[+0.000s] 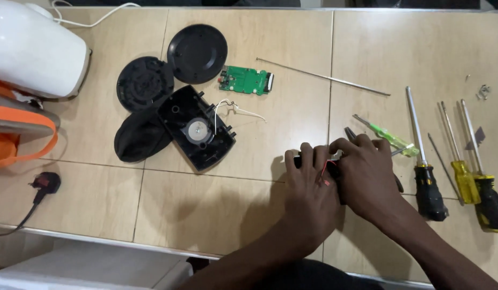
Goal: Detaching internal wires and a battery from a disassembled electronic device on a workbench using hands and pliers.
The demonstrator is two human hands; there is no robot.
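Both my hands are pressed together over a small black part with thin red wires (328, 167) near the table's front. My left hand (309, 188) curls its fingers over the part from the left. My right hand (367, 174) grips it from the right, with grey plier tips (349, 132) sticking out above the fingers. Most of the part is hidden under my hands. To the left lies an opened black casing (197, 128) with a round metal disc inside and loose white wires.
A green circuit board (247, 80), two round black covers (197, 53) and a thin metal rod (324, 77) lie farther back. Several screwdrivers (426, 161) lie at the right, small screws (482, 92) beyond them. A white appliance (34, 48), an orange strap and a black plug (46, 183) sit at the left.
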